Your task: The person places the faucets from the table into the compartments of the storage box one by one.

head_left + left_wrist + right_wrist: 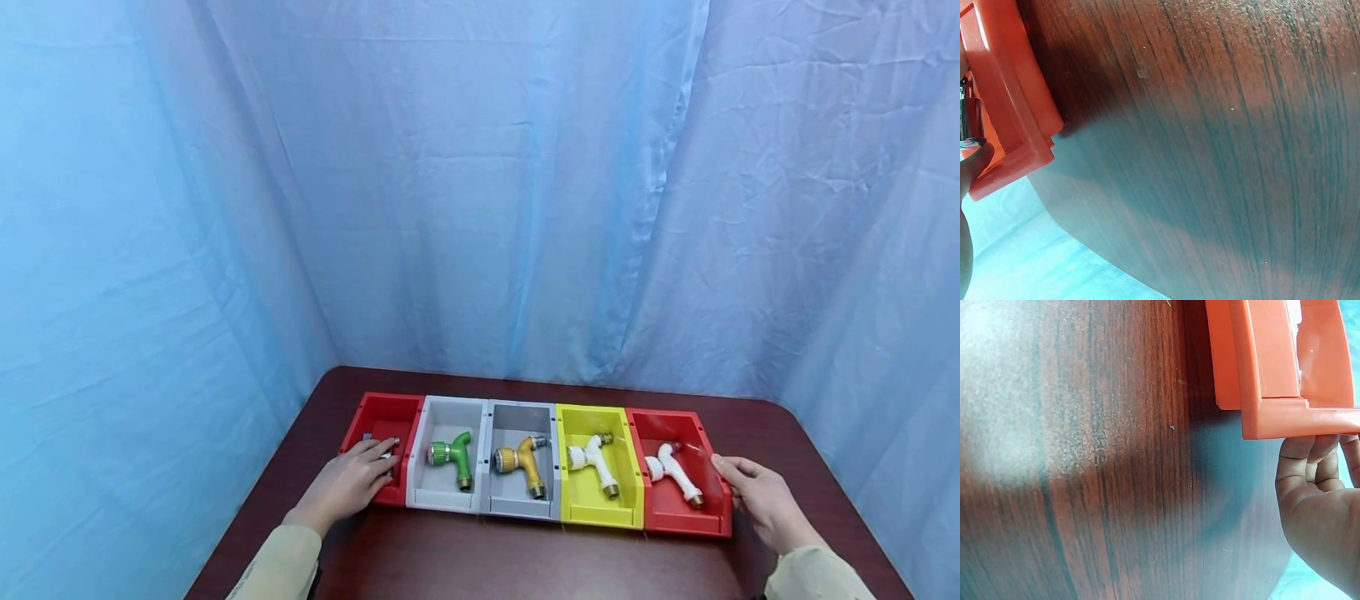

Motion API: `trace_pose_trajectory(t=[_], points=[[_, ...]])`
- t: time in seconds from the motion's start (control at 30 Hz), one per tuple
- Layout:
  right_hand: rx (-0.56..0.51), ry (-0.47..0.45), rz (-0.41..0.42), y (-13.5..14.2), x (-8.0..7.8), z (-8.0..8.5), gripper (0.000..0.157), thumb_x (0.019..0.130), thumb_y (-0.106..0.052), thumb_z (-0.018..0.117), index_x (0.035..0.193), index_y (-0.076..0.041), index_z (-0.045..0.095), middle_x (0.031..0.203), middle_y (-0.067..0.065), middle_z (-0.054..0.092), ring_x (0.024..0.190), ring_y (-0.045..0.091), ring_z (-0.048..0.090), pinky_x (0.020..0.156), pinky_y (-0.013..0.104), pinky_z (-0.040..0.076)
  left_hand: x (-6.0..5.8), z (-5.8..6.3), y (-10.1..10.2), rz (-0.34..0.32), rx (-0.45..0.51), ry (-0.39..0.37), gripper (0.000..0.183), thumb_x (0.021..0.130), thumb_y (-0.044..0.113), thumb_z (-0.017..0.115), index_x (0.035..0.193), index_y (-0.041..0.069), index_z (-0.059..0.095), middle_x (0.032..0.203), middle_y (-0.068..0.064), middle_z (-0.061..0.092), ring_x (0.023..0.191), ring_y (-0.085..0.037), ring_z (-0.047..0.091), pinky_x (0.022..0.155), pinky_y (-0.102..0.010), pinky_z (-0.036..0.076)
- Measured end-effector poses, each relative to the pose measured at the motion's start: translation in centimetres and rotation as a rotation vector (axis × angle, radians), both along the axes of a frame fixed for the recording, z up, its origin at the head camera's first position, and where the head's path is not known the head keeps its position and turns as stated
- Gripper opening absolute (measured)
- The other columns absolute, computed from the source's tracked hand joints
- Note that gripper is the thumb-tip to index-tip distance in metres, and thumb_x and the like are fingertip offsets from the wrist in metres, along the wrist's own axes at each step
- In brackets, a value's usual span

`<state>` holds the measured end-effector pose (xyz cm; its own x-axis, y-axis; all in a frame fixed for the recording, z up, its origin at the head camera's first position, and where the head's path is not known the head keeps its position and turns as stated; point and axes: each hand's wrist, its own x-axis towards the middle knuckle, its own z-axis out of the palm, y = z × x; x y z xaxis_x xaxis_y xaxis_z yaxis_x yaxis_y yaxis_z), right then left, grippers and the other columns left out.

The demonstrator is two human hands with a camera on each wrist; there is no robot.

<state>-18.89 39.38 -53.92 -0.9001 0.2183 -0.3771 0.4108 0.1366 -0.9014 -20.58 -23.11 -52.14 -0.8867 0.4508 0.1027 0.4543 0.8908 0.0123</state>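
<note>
In the head view, my left hand [352, 479] reaches into the red bin [366, 414] at the row's left end. Its fingers lie over a tap [971, 119], mostly hidden beneath them; the left wrist view shows a dark, shiny-ended part against the thumb. At the other end, my right hand [768, 502] grips the side rim of a second red bin [716, 508], thumb on top and fingers curled below the edge. A white tap [678, 475] lies in that bin.
Between the red bins stand a white bin [444, 498] with a green tap [457, 454], a grey bin [517, 507] with a yellow tap [525, 462], and a yellow bin [600, 515] with a white tap [598, 462]. Blue curtains [487, 208] surround the dark wooden table [540, 567].
</note>
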Motion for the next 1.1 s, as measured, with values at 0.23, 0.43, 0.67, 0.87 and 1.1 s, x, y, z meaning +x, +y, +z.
trace_pose_trajectory(t=[0.23,0.43,0.67,0.87,1.1], points=[[0.006,0.000,-0.002,-0.1,0.0,0.0,0.047,0.082,-0.048,0.065,0.112,-0.013,0.061,0.081,-0.006,0.061,0.070,0.010,0.053,0.061,0.028,0.049,0.0,0.0,0.1,0.010,-0.006,0.006,0.050,0.079,0.036,0.073,0.126,0.025,0.060,0.136,0.002,0.050,0.122,-0.025,0.046,0.088,-0.046,0.048],[-0.001,0.004,0.001,-0.3,0.0,0.1,0.039,0.083,-0.047,0.065,0.107,-0.016,0.062,0.081,-0.007,0.062,0.070,0.009,0.054,0.061,0.028,0.049,-0.2,-0.1,0.0,0.009,0.021,0.006,0.050,0.077,0.034,0.075,0.124,0.023,0.062,0.134,0.000,0.052,0.120,-0.024,0.047,0.087,-0.046,0.049],[-0.017,-0.009,-0.001,-0.3,-0.2,-0.1,0.047,0.083,-0.047,0.065,0.113,-0.011,0.060,0.075,-0.006,0.056,0.065,0.010,0.050,0.058,0.029,0.047,-0.1,0.0,-0.3,-0.001,-0.018,0.047,0.046,0.080,0.035,0.073,0.123,0.022,0.063,0.134,0.001,0.052,0.118,-0.021,0.049,0.089,-0.043,0.048],[0.024,-0.032,0.017,0.2,0.0,-0.2,0.068,0.084,-0.050,0.062,0.129,-0.001,0.047,0.088,-0.006,0.061,0.076,0.009,0.056,0.066,0.030,0.051,0.4,0.4,-0.5,-0.025,-0.001,0.150,0.045,0.078,0.031,0.074,0.121,0.021,0.064,0.130,-0.002,0.055,0.120,-0.023,0.047,0.092,-0.044,0.046],[0.213,-0.049,0.056,0.7,0.3,-0.6,0.082,0.085,-0.062,0.049,0.135,0.002,0.039,0.119,0.019,0.052,0.091,0.017,0.056,0.073,0.035,0.052,0.9,1.0,-0.6,0.078,0.079,0.188,0.049,0.079,0.033,0.072,0.125,0.022,0.061,0.133,-0.004,0.053,0.126,-0.027,0.041,0.094,-0.046,0.043]])
